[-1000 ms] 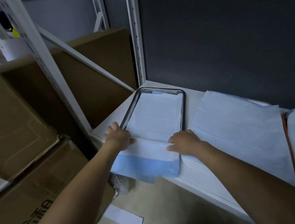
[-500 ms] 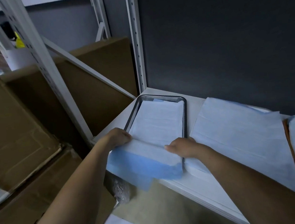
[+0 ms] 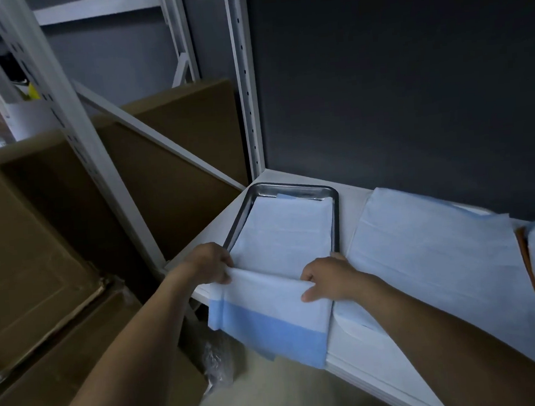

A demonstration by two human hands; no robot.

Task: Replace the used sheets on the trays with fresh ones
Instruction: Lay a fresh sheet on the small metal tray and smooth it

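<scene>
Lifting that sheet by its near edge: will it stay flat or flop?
Likely floppy: the sheet droops over the shelf edge below the left hand and right hand. Probably light; it folds under their grip. May slide easily on the smooth metal tray.

Cardboard boxes (image 3: 39,252): brown, stacked left of the left hand (image 3: 207,265).
Back panel (image 3: 410,79): dark, beyond the right hand (image 3: 326,281).
Rack upright (image 3: 243,76): white, perforated, beyond both hands.
Plastic bag (image 3: 217,360): crumpled, below the left hand.

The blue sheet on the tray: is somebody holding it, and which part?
Yes. The left hand and right hand pinch the sheet at its side edges, where it folds over the tray's near end.
</scene>
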